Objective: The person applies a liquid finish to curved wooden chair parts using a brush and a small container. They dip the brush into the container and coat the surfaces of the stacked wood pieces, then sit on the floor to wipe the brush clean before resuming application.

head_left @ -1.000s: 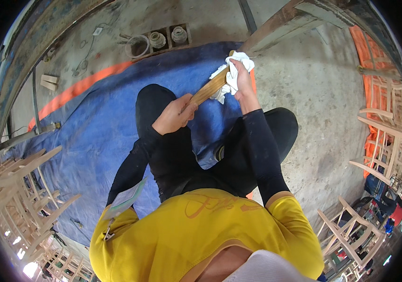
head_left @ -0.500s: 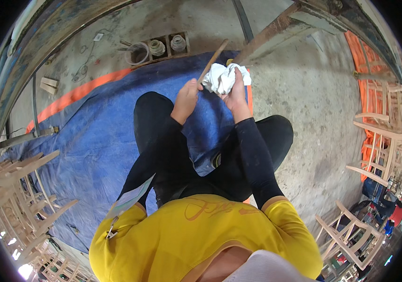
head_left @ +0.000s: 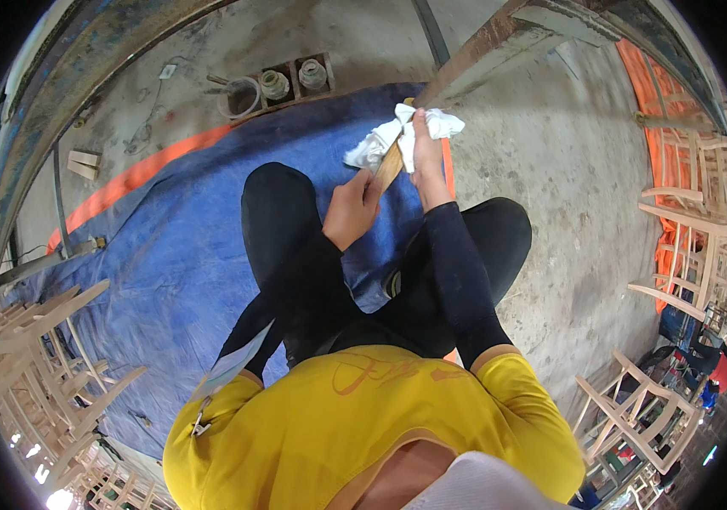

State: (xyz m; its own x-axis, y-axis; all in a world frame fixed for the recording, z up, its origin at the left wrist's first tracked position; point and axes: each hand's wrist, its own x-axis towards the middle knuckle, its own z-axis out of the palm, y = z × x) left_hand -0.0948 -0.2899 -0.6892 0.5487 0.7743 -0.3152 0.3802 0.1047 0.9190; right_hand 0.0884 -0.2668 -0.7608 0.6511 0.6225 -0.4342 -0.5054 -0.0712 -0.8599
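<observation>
From the head camera, a big blue tarp (head_left: 185, 255) with an orange strip covers the floor. Just past its far edge sit a see-through plastic tub (head_left: 249, 109) and two round glass jars (head_left: 275, 86) in a wooden box. A rusty brown metal beam (head_left: 474, 55) reaches down near the tarp's far right corner, close to the hands. Pale bare wooden chair frames (head_left: 83, 302) crowd the left side, and the dark round rim cuts some off.

The soft white crumpled cloth (head_left: 372, 146) hides the stick's far end and some right-hand fingers. The flat yellow-brown wooden stick (head_left: 390, 168) looks smooth and is tilted, held above the tarp near that corner. The left hand (head_left: 351, 208) pinches its near end. The right hand (head_left: 421, 153) grips the cloth against it.
</observation>
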